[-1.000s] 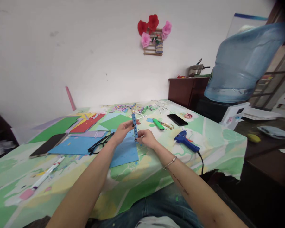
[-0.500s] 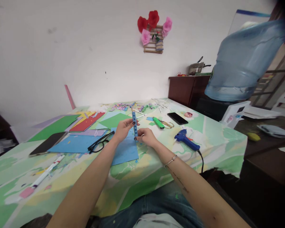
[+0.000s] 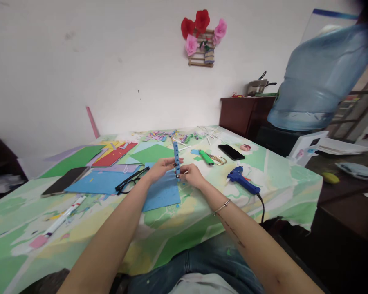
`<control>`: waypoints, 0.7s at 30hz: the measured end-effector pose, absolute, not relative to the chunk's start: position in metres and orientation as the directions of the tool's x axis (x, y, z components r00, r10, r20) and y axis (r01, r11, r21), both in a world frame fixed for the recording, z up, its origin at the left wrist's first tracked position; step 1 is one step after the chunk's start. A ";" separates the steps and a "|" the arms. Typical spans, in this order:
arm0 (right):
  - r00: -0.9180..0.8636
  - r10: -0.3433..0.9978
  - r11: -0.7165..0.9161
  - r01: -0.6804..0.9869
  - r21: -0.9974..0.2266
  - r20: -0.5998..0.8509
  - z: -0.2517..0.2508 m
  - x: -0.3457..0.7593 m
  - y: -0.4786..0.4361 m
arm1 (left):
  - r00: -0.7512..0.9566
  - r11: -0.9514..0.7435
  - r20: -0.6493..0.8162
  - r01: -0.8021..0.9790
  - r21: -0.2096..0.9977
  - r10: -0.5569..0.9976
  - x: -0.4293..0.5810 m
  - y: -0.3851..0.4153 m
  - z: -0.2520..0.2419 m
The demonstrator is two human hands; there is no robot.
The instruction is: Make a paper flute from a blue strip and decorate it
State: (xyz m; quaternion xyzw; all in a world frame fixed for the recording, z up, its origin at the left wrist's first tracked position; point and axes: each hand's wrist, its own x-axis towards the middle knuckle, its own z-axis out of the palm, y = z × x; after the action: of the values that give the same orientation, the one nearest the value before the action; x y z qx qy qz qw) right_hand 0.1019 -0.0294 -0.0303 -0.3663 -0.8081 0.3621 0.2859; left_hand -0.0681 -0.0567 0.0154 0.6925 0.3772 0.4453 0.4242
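Observation:
A narrow blue strip [image 3: 176, 151] with a row of dark dots or holes stands upright between my hands. My left hand [image 3: 160, 169] pinches it around its middle from the left. Lower down, the fingers of my right hand [image 3: 192, 175] are closed on the strip near its bottom end. Beneath them a blue sheet [image 3: 162, 197] lies on the table. Black-framed glasses [image 3: 127, 182] rest just left of my left wrist. To the right of my right hand lie a green-handled cutter [image 3: 206, 157], scissors [image 3: 219, 159] and a blue glue gun [image 3: 243, 181].
Coloured sheets [image 3: 73, 161], a dark phone [image 3: 66, 181] and a white pen [image 3: 66, 214] occupy the left side of the patterned tablecloth [image 3: 159, 253]. Small paper scraps [image 3: 159, 135] lie at the back. Another phone [image 3: 231, 152] sits right. The glue gun's cord [image 3: 262, 210] hangs over the front edge.
The whole view has shifted slightly, so the scene sits a little further right. Both hands keep hold of the blue strip, with little visible change in their grip.

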 end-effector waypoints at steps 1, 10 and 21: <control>-0.569 0.799 0.470 0.387 -0.794 0.195 -0.030 0.102 -0.030 | 0.326 -0.348 0.286 0.149 0.926 0.901 -0.069 -0.057 0.015; -0.567 0.797 0.481 0.388 -0.786 0.207 -0.029 0.102 -0.030 | 0.300 -0.334 0.273 0.174 0.926 0.914 -0.070 -0.053 0.010; -0.540 0.809 0.490 0.401 -0.774 0.232 -0.029 0.102 -0.030 | 0.222 -0.297 0.251 0.204 0.933 0.942 -0.066 -0.055 0.006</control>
State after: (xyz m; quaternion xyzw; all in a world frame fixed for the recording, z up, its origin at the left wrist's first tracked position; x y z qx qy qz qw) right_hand 0.1023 -0.0304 -0.0287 -0.3740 -0.8091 0.3395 0.3004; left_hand -0.0659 -0.0552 0.0065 0.6665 0.4298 0.4520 0.4084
